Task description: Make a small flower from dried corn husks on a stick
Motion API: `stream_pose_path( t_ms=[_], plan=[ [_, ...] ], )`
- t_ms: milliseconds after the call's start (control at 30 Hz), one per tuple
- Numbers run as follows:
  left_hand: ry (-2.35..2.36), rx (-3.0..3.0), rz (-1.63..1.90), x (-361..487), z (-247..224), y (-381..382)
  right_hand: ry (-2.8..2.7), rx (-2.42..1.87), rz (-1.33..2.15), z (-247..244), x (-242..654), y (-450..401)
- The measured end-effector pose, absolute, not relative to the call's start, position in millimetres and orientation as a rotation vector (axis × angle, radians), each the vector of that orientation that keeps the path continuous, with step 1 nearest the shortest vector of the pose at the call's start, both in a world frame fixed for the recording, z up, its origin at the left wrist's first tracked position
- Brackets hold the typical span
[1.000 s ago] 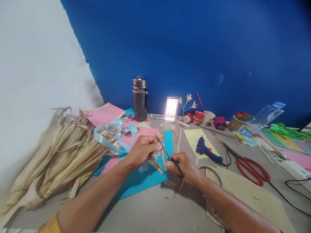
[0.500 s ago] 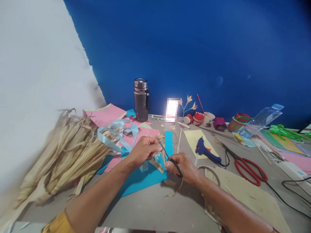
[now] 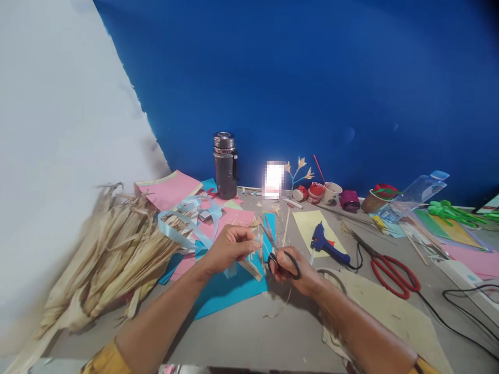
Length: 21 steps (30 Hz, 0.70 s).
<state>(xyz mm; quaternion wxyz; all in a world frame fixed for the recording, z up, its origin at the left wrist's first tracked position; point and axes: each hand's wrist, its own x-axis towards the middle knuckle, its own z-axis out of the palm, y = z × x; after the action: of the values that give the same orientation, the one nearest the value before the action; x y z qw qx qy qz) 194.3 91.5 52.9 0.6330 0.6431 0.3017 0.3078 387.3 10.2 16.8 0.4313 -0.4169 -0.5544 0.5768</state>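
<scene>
My right hand [image 3: 288,265] grips a pair of small scissors [image 3: 271,236] with black handles, its blades parted and pointing away from me. To its left, my left hand [image 3: 234,244] is closed in a pinch. Something tiny and pale shows at those fingertips, too small to name. Under both hands lie a sheet of blue paper [image 3: 222,296] and thin pale scraps [image 3: 251,269] that look like dried husk. A narrow blue strip [image 3: 268,223] lies just beyond the scissor tips.
Dried corn husks [image 3: 105,259] are heaped at left, beside a light blue ribbon [image 3: 171,236]. A flask [image 3: 225,166] stands behind. To the right are a blue glue gun [image 3: 327,246], large red-handled scissors [image 3: 393,272], a beige cloth [image 3: 385,311], a plastic bottle [image 3: 417,195] and a black cable [image 3: 444,317].
The small scissors have drawn slightly back from my left fingers, and their blades have spread apart. My left hand keeps its pinch. The whole view has shifted a little.
</scene>
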Motion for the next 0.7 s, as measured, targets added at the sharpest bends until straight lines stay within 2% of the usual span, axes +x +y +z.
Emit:
stream_pose_path(
  t_ms=[200,333,533,700],
  plan=[
    [0.735,1.363,0.654,200.9,39.6,95.7,-1.637,-1.04,1.447,28.3,396.5,14.8],
    [0.73,1.273,0.646,200.7,40.7,95.8,-1.461,-0.984,1.485,18.7,401.2,17.4],
    [0.68,1.077,0.831,206.5,38.0,94.8,-1.249,-0.789,1.742,7.5,404.0,17.8],
    [0.597,0.981,0.703,213.2,32.9,87.8,-1.277,-0.677,1.811,14.4,396.4,12.0]
  ],
)
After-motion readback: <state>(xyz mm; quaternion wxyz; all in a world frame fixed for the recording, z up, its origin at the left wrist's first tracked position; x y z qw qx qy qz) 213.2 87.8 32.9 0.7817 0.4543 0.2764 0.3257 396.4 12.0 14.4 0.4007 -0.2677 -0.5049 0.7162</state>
